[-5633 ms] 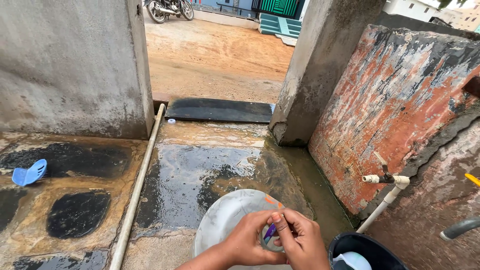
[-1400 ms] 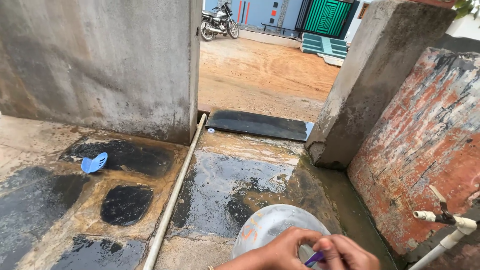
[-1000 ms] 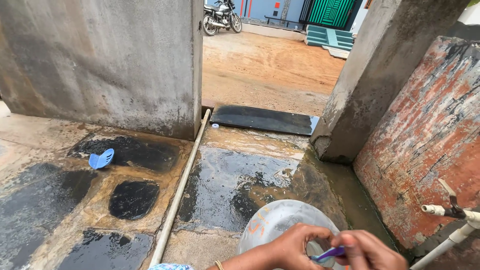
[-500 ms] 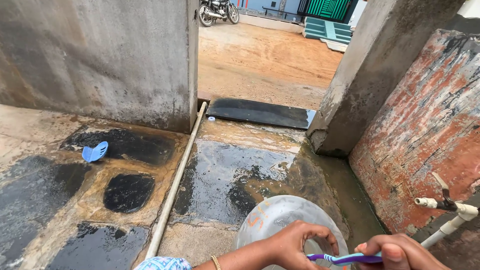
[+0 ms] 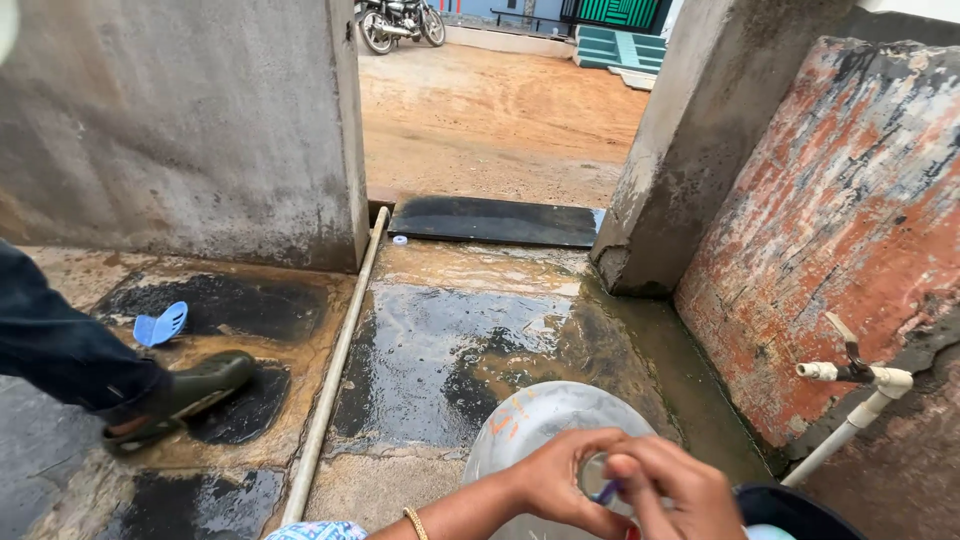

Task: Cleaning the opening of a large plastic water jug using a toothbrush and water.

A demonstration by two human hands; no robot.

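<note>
A large translucent water bottle (image 5: 545, 420) lies at the bottom of the view, its mouth towards me. My left hand (image 5: 550, 485) is wrapped around the bottle's neck; a thin bangle sits on that wrist. My right hand (image 5: 670, 495) is closed on a small blue-purple brush (image 5: 604, 492), whose end shows at the bottle's mouth. The two hands touch each other over the mouth. Most of the brush is hidden inside my fingers.
A white tap (image 5: 850, 375) sticks out of the peeling red wall on the right, above a dark bucket (image 5: 785, 505). A white pipe (image 5: 335, 370) runs along the wet floor. Another person's leg and green shoe (image 5: 175, 395) stand at left, near a blue plastic piece (image 5: 160, 325).
My right hand has brought the brush from a sideways hold in to the bottle's mouth. Another person's leg and shoe have come into view at the left.
</note>
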